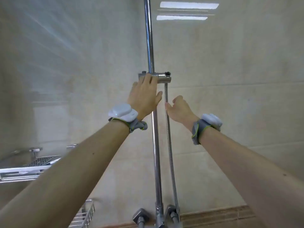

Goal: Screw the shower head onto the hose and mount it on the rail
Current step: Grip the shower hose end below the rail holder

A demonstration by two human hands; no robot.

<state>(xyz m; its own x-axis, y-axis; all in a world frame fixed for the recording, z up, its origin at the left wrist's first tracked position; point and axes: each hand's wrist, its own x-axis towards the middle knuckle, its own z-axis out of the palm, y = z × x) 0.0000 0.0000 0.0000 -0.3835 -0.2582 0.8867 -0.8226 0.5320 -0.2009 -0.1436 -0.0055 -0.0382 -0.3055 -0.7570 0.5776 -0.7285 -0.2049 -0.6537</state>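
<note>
Even, fairly bright indoor light, soft and slightly hazy overall; two strip-light reflections [185, 11] glare off the glossy tile wall [230, 63] well above and right of the left hand's fingers [146, 79], and pale streaks fan across the tiles far to their left. Chrome rail [148, 38] above those fingers shows bright specular lines; shadows are faint, just a soft one along the rail below them. Wide-angle stretch bends the forearms and the wire shelf [28, 165] at the frame edges, and that shelf is smeared and soft.
</note>
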